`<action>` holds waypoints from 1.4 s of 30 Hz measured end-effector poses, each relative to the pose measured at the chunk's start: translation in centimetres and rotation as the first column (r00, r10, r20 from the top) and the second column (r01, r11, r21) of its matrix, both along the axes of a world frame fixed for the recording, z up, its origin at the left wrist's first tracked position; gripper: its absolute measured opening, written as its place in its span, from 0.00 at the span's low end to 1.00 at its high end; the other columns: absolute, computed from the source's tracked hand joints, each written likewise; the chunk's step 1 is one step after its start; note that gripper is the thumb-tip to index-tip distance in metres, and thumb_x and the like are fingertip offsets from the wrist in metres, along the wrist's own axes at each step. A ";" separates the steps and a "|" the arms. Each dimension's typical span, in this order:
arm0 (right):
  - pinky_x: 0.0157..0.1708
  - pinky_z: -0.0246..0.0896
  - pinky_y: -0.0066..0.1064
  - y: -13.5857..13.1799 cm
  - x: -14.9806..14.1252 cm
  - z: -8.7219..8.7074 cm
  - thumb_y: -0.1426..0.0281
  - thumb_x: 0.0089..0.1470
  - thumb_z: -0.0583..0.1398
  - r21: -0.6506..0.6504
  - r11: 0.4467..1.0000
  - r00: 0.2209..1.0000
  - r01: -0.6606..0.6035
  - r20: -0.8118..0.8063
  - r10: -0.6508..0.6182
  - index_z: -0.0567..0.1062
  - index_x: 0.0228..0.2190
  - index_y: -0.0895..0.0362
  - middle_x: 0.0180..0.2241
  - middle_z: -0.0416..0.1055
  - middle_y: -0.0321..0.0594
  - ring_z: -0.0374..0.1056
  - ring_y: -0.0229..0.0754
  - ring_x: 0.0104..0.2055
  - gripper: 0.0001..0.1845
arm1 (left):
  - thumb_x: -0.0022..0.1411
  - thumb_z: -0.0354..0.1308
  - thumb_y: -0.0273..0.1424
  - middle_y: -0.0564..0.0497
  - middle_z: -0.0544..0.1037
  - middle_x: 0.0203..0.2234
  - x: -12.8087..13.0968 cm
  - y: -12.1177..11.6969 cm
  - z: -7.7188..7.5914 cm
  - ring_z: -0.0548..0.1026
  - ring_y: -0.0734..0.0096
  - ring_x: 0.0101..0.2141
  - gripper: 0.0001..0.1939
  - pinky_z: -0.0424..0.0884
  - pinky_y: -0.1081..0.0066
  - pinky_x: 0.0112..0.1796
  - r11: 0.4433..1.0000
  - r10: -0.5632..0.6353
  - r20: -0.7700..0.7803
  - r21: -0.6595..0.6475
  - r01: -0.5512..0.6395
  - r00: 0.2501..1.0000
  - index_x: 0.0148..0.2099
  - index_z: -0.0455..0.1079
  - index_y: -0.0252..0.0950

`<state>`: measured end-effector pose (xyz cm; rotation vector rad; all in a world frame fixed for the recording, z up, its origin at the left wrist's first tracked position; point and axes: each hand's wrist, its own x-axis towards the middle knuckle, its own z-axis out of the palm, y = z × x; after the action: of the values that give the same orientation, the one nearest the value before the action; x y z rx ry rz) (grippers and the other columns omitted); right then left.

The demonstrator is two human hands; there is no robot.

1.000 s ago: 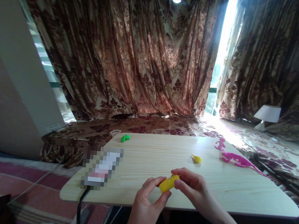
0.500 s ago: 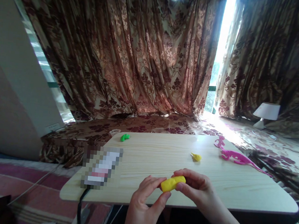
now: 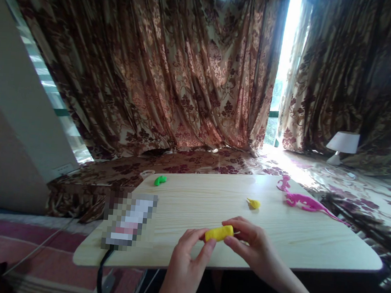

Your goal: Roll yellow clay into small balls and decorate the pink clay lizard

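Between my two hands, just above the near edge of the table, is a stubby yellow roll of what looks like modelling clay (image 3: 219, 233). My left hand (image 3: 188, 258) pinches its left end between thumb and fingers. At the other end, my right hand (image 3: 253, 242) closes thumb and fingers on it. A thin pale stick (image 3: 237, 233) shows at the roll's right end, between the right fingers. Farther back on the table lies a smaller yellow piece (image 3: 254, 204) with a pointed tip.
The pale wooden table (image 3: 182, 209) carries a green curled piece (image 3: 160, 180) at the far left. Pink stretched pieces (image 3: 302, 201) lie at the right. A pixelated object (image 3: 133, 219) with a black cable (image 3: 101, 271) sits at the left edge. A lamp (image 3: 343, 143) stands beyond.
The view has shifted slightly. My left thumb now presses the yellow roll, where before it was apart from it. The roll lies more level, and the pale stick has come into sight.
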<state>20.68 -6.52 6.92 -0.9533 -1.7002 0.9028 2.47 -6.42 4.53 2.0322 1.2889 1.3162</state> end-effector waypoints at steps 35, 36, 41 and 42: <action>0.56 0.38 0.53 10.3 -7.2 -2.8 0.58 0.61 0.41 0.319 0.928 0.521 0.191 0.769 -0.371 0.61 0.55 0.64 0.59 0.52 0.55 0.43 0.52 0.62 0.29 | 0.62 0.48 0.33 0.45 0.70 0.49 -5.5 1.2 -6.5 0.67 0.58 0.49 0.16 0.63 0.58 0.49 0.922 0.364 -0.509 0.317 -0.223 0.780 0.52 0.65 0.39; 0.57 0.36 0.52 9.4 -7.1 -3.0 0.58 0.61 0.41 0.325 0.929 0.522 0.178 0.769 -0.369 0.60 0.55 0.63 0.60 0.51 0.54 0.42 0.51 0.63 0.29 | 0.62 0.48 0.32 0.45 0.69 0.49 -5.5 1.2 -6.6 0.67 0.58 0.49 0.16 0.63 0.58 0.49 0.920 0.368 -0.509 0.319 -0.227 0.778 0.52 0.65 0.39; 0.60 0.26 0.45 1.0 -6.0 -4.6 0.62 0.62 0.42 0.359 0.931 0.535 0.065 0.775 -0.336 0.58 0.57 0.61 0.60 0.52 0.48 0.35 0.46 0.64 0.27 | 0.63 0.47 0.32 0.43 0.69 0.49 -5.3 1.0 -6.4 0.66 0.57 0.50 0.16 0.61 0.56 0.50 0.923 0.368 -0.515 0.303 -0.236 0.775 0.52 0.65 0.36; 0.60 0.25 0.45 0.0 -5.9 -4.8 0.62 0.62 0.41 0.367 0.929 0.541 0.047 0.773 -0.333 0.57 0.58 0.61 0.60 0.52 0.48 0.35 0.45 0.64 0.27 | 0.63 0.47 0.32 0.43 0.69 0.49 -5.2 1.0 -6.3 0.66 0.57 0.50 0.16 0.61 0.56 0.50 0.924 0.367 -0.516 0.300 -0.238 0.774 0.52 0.65 0.36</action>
<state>14.78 -6.49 2.11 -1.4438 -2.3561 -0.0605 -2.72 -5.46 -1.80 2.5811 1.8720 1.0400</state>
